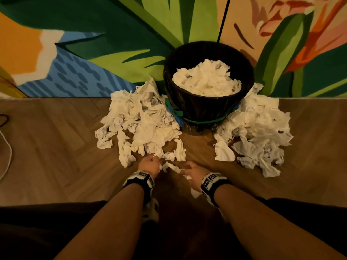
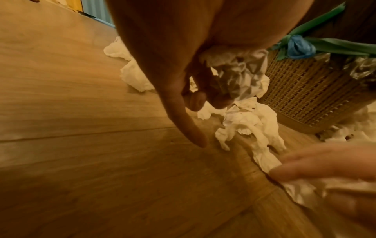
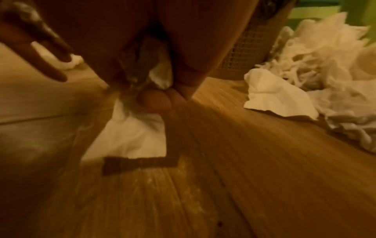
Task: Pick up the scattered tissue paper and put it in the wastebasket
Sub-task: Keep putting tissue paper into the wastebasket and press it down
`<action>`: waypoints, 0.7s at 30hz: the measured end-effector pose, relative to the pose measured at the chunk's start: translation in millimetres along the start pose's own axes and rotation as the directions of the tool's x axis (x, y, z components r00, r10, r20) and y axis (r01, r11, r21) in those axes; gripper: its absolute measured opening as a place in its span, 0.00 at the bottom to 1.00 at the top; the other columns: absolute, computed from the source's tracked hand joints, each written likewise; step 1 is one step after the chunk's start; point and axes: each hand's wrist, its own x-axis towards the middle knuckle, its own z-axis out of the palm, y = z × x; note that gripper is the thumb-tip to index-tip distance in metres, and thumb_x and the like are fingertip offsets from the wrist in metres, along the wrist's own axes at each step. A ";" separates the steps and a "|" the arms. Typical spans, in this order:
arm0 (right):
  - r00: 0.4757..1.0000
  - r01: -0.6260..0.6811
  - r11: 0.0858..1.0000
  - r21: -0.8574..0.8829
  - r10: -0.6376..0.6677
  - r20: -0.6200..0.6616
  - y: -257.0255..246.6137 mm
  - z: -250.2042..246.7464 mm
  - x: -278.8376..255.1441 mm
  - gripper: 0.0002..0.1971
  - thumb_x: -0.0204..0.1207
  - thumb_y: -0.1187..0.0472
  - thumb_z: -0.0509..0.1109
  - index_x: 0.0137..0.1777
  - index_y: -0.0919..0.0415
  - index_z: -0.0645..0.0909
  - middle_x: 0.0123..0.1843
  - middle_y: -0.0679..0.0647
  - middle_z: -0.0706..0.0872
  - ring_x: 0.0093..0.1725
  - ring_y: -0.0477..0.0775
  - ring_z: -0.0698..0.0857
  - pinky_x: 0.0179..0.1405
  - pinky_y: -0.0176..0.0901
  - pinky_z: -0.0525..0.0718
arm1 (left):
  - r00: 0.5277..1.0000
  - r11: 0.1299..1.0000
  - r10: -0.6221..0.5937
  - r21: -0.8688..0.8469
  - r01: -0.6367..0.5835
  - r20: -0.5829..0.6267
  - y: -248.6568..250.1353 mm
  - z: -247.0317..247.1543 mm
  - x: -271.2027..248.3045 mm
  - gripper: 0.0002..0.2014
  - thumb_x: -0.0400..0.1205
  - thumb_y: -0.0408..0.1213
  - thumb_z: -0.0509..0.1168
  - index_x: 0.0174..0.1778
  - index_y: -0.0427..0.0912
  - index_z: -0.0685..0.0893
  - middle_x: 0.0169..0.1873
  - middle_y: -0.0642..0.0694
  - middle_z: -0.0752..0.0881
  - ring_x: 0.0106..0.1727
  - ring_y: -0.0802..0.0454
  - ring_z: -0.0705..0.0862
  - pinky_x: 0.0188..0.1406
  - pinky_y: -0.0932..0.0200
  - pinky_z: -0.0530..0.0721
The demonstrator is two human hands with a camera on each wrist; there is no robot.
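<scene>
1. Left hand point(image 1: 149, 164) and right hand point(image 1: 193, 174) each clutch tissue point(image 2: 238, 72) low over the floor point(image 1: 56, 147).
2. Basket point(image 1: 206, 107) looks nearly full; added tissue may spill over.
3. Loose wads could slip in transit.

I look down at a wood floor point(image 1: 56, 147) laid in herringbone planks, warm brown under dim yellowish light. Across the top of the frame runs a painted mural point(image 1: 93, 44): broad green leaves at centre, orange and blue patches at the upper left, pink and red flowers at the upper right. A white cord point(image 1: 7, 152) and a dark cable point(image 1: 4, 119) lie at the left edge.
</scene>
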 end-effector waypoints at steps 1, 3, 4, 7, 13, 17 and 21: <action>1.000 0.027 0.999 -0.020 -0.027 0.010 -2.0 3.0 1.2 0.25 0.82 0.63 0.66 0.78 0.46 0.73 0.84 0.50 0.59 0.75 0.58 0.73 0.72 0.43 0.70 | 0.999 0.999 -0.034 -0.018 0.035 0.006 0.4 -0.4 0.2 0.23 0.82 0.53 0.58 0.65 0.43 0.85 0.67 0.36 0.83 0.62 0.39 0.83 0.66 0.46 0.80; 0.999 0.050 0.999 -0.010 -0.050 -0.004 -5.7 2.9 2.8 0.25 0.82 0.64 0.65 0.79 0.52 0.72 0.82 0.51 0.66 0.75 0.58 0.73 0.72 0.40 0.68 | 0.996 0.995 -0.089 -0.037 0.089 0.003 1.8 -2.2 0.2 0.36 0.78 0.64 0.61 0.77 0.45 0.76 0.76 0.41 0.77 0.72 0.39 0.78 0.73 0.45 0.74; 0.999 0.034 0.999 0.004 -0.034 -0.017 -6.0 0.7 3.1 0.23 0.82 0.63 0.66 0.77 0.53 0.75 0.78 0.52 0.72 0.72 0.58 0.77 0.70 0.40 0.71 | 0.996 0.996 -0.091 -0.016 0.091 -0.002 2.8 -3.0 0.6 0.39 0.77 0.67 0.62 0.79 0.45 0.74 0.77 0.41 0.75 0.74 0.39 0.76 0.74 0.46 0.72; 0.990 -0.073 0.993 0.097 0.084 -0.114 -1.3 -8.5 4.0 0.12 0.79 0.57 0.72 0.61 0.48 0.86 0.66 0.51 0.84 0.62 0.55 0.84 0.59 0.41 0.80 | 0.999 0.999 -0.035 0.014 0.035 -0.012 4.6 -3.7 1.7 0.32 0.82 0.60 0.63 0.77 0.42 0.76 0.74 0.39 0.79 0.72 0.38 0.79 0.71 0.48 0.75; 0.934 -0.035 0.878 0.477 0.199 -0.297 7.4 -36.3 -0.3 0.11 0.77 0.55 0.75 0.57 0.39 0.87 0.68 0.48 0.85 0.68 0.52 0.81 0.66 0.41 0.77 | 0.962 0.969 0.230 -0.127 -0.212 0.147 18.9 5.1 -17.8 0.11 0.87 0.47 0.63 0.63 0.53 0.85 0.40 0.45 0.89 0.27 0.55 0.84 0.21 0.64 0.80; 0.898 0.148 0.836 0.528 0.109 -0.426 2.9 -59.2 -5.5 0.10 0.75 0.58 0.76 0.42 0.37 0.88 0.54 0.40 0.89 0.54 0.41 0.83 0.60 0.41 0.79 | 0.893 0.946 0.319 -0.051 -0.320 0.317 39.8 10.4 -35.7 0.15 0.83 0.62 0.61 0.56 0.59 0.84 0.39 0.45 0.91 0.33 0.53 0.86 0.35 0.57 0.85; 0.860 0.283 0.756 0.591 0.073 -0.504 -8.2 -78.9 -11.7 0.16 0.74 0.64 0.76 0.43 0.35 0.89 0.48 0.37 0.91 0.51 0.32 0.85 0.58 0.35 0.82 | 0.890 0.920 0.389 -0.157 -0.360 0.240 61.8 11.3 -44.8 0.19 0.80 0.62 0.66 0.44 0.49 0.89 0.35 0.51 0.91 0.40 0.49 0.88 0.46 0.54 0.85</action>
